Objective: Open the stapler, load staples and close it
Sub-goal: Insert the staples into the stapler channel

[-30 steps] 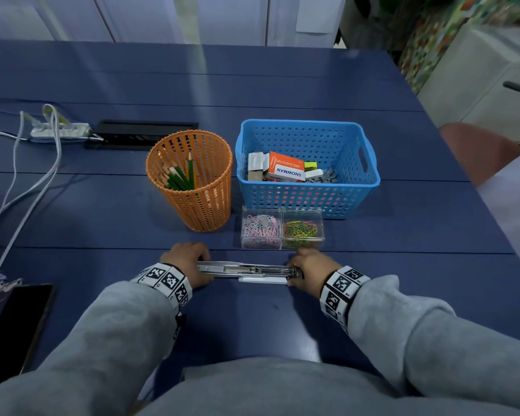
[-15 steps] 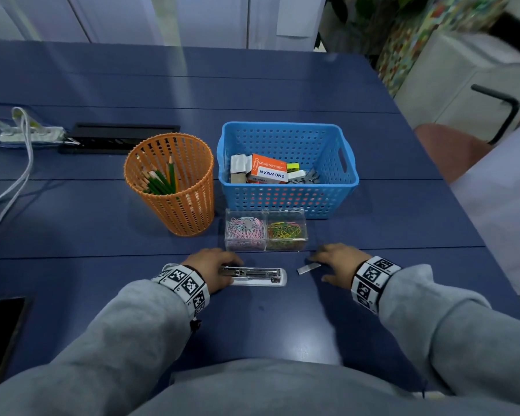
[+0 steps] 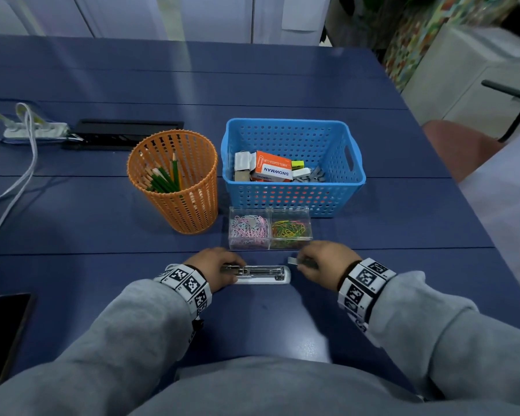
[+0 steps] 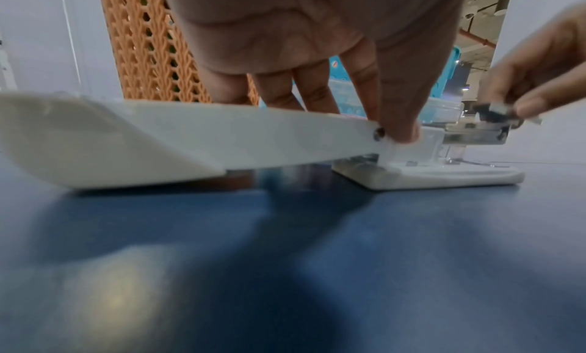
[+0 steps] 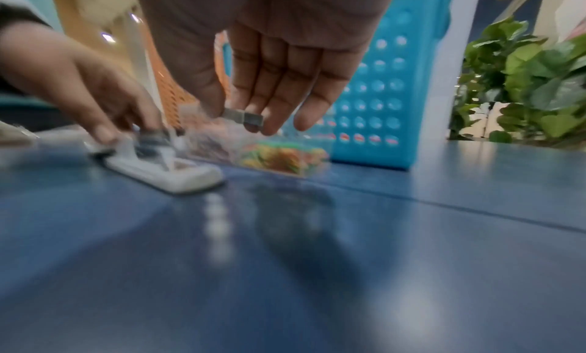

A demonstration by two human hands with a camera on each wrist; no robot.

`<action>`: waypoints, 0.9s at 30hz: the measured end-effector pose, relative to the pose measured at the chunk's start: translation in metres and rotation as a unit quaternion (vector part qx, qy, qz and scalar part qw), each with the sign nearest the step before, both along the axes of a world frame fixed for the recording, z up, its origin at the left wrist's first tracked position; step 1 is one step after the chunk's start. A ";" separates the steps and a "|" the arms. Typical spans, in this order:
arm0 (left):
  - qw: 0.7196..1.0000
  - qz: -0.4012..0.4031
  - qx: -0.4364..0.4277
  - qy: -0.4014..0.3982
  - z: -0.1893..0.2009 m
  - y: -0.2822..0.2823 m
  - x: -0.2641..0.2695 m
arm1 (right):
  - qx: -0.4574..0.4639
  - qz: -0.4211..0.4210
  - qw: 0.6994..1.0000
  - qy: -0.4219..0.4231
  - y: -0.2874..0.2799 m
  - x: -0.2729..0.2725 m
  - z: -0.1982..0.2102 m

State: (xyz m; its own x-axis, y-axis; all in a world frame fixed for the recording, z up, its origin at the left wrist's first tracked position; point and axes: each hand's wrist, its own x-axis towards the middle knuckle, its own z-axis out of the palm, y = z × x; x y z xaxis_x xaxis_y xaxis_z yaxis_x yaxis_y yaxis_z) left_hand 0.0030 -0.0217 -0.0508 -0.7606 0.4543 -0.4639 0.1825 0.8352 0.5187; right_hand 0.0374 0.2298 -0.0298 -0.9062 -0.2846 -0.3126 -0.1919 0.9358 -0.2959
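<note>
A white stapler (image 3: 263, 277) lies opened flat on the blue table, its metal magazine (image 3: 260, 270) facing up. In the left wrist view its white cover (image 4: 152, 137) is folded back to the left and the base (image 4: 437, 176) lies to the right. My left hand (image 3: 227, 267) pinches the stapler at the hinge, thumb (image 4: 401, 125) on the near side. Just right of the stapler's front end, my right hand (image 3: 308, 262) pinches a short grey strip of staples (image 5: 244, 117) between thumb and fingers, a little above the table.
Right behind the hands stands a clear two-part box of paper clips (image 3: 269, 228). Behind it are an orange pencil cup (image 3: 176, 187) and a blue basket (image 3: 288, 123) of supplies. Cables and a power strip (image 3: 35, 130) lie far left, a dark phone (image 3: 3, 325) near left.
My right hand left the stapler's front end, went right to the staple strip on the table and now holds it lifted. My left hand stays at the hinge.
</note>
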 end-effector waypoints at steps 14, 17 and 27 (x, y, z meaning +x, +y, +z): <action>1.000 0.018 0.010 -0.007 -0.001 -0.001 0.001 | 0.051 0.118 0.992 -0.012 -0.052 -0.012 0.004; 1.000 0.016 0.011 -0.005 -0.002 -0.001 0.001 | 0.043 0.124 0.991 -0.019 -0.052 -0.012 0.004; 1.000 0.007 0.005 0.004 -0.004 -0.001 -0.001 | 0.065 0.120 0.990 -0.026 -0.056 -0.013 0.001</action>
State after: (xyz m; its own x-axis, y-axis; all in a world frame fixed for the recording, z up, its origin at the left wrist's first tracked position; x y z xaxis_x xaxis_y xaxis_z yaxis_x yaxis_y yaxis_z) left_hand 0.0021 -0.0225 -0.0552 -0.7706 0.4478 -0.4535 0.1743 0.8325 0.5259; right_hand 0.0241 0.1740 -0.0288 -0.7987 -0.4441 -0.4060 -0.4011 0.8959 -0.1910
